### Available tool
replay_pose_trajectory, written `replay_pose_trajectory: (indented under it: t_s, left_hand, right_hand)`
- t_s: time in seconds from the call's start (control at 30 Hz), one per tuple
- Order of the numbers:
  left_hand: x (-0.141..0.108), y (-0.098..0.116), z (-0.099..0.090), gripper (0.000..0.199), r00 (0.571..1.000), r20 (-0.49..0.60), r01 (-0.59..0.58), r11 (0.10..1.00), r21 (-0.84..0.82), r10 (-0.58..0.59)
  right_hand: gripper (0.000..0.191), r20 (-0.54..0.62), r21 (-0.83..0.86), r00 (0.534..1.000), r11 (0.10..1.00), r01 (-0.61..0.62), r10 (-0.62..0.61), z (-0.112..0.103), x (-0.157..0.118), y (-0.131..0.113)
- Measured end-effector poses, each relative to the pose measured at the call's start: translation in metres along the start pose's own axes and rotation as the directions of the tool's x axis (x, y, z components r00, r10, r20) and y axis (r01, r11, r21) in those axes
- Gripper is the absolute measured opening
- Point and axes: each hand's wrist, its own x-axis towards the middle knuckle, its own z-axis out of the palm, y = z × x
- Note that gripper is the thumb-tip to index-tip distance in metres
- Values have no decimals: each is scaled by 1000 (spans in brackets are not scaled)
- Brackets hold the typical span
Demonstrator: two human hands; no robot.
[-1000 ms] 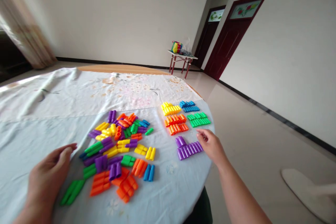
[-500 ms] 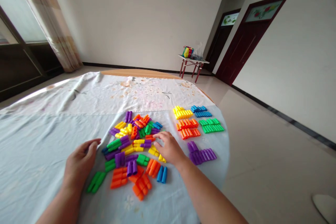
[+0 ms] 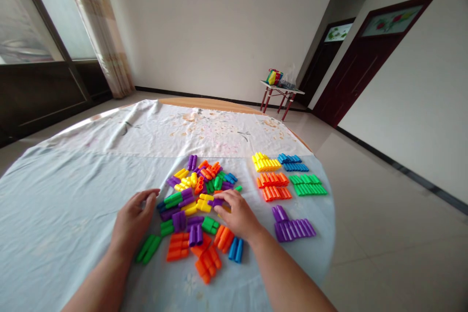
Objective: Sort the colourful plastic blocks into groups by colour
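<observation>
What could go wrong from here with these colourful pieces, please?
The right hand is amid a crowded pile, so it could nudge neighbouring pieces. The green group lies near the edge of the table and might be knocked off. The purple group lies close to the right forearm, which might bump it.

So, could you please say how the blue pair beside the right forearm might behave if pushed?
The blue pair looks like smooth, glossy plastic, so it should probably feel stiff and a little slippery. Its two tubes lie side by side, which likely makes it slide rather than roll.
</observation>
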Motion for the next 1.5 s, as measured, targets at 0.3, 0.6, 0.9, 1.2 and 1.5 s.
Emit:
replay_pose_trajectory:
  t_s: [0.3, 0.6, 0.9, 1.2, 1.5]
  left_hand:
    - [-3, -1, 5, 37, 983, -40, -178, 983, 48, 180]
    - [-18, 44, 17, 38, 667, 295, -741, 649, 169, 685]
    - [-17, 40, 25, 29, 649, 381, -750, 637, 177, 659]
    - [-13, 33, 21, 24, 668, 308, -742, 641, 200, 678]
    - [-16, 34, 22, 28, 657, 324, -744, 654, 137, 681]
  right_hand:
    - [22, -42, 68, 999, 997, 22, -19, -2, -2, 5]
    - [22, -80, 85, 997, 996, 14, -8, 4, 4, 1]
    - [20, -52, 22, 999, 1000, 13, -11, -3, 2, -1]
    - [21, -137, -96, 987, 993, 66, -79, -11, 1, 12]
    - [34, -101, -48, 978, 983, 178, -182, -7, 1, 0]
